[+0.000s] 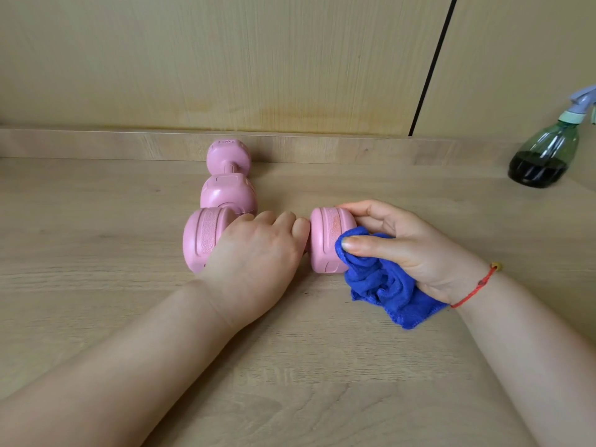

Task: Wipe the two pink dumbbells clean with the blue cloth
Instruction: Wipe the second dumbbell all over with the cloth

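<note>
The near pink moulded dumbbell lies left-to-right on the pale wooden surface. The second pink dumbbell lies near-to-far just behind it, with its far head at the low back ledge.

The left hand covers the near dumbbell's handle, grip curled round it. The right hand has its grip closed on the bunched blue microfibre cloth and presses it against the right head.

Handling, as judged: each dumbbell is rigid, dense and smooth-coated, and it may roll, so steady it at the handle. The cloth is soft and conforms to edges.

Raised lettering on the far dumbbell's far head is too small to read.
</note>
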